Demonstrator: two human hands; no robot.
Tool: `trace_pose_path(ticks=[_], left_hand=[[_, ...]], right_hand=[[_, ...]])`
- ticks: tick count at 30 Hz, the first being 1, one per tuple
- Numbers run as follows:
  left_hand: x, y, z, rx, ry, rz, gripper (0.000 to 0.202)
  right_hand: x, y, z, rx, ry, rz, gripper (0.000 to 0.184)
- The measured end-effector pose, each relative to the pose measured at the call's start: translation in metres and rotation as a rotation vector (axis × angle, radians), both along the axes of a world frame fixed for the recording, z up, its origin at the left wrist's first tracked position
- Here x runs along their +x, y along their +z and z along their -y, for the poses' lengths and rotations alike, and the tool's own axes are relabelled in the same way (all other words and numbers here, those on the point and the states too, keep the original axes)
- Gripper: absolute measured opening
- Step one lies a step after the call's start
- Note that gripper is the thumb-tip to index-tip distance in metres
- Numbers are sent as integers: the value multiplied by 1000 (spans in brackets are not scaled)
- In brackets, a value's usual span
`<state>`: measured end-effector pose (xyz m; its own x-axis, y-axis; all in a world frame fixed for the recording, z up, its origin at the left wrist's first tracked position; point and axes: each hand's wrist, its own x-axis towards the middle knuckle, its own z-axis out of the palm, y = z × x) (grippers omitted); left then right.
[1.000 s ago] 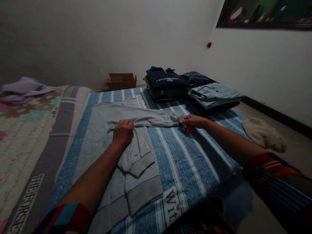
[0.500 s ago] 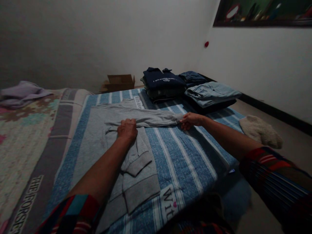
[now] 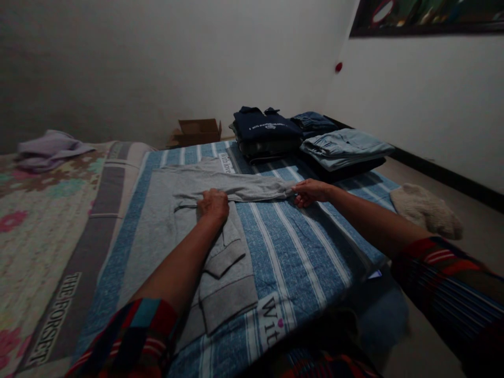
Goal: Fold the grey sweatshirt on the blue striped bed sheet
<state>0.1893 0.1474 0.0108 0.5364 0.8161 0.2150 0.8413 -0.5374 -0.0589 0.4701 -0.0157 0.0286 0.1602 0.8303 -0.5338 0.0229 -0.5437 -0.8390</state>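
A grey sweatshirt (image 3: 157,199) lies spread on a blue-and-white striped cloth (image 3: 275,231). One of its sleeves (image 3: 255,185) stretches out to the right across the cloth, while the other is folded down over the body near the ribbed hem. My right hand (image 3: 311,192) pinches the outstretched sleeve at its cuff end. At the sleeve's lower edge, nearer the body, my left hand (image 3: 213,203) is closed on the fabric, its fingertips partly hidden.
Behind the sweatshirt stand a stack of dark folded clothes (image 3: 268,131) and folded light-blue jeans (image 3: 346,147). A cardboard box (image 3: 199,131) sits by the wall. Left is a floral bedspread (image 3: 74,181) with a lilac garment (image 3: 53,149); right, a beige fluffy item (image 3: 427,210).
My view has turned slightly left, so the scene sits a little further right. Both hands stay on the sleeve, and the sweatshirt lies almost the same.
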Motion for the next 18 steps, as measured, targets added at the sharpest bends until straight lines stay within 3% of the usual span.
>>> trace_pose_path(ticks=[4, 9, 18], left_hand=[[8, -3, 1, 8, 39, 26, 27], [7, -10, 8, 59, -32, 86, 30], [1, -13, 10, 72, -28, 137, 23]], right_hand=[[-2, -2, -3, -25, -25, 9, 25], [-6, -4, -5, -15, -16, -16, 19], [-1, 5, -9, 133, -93, -10, 5]])
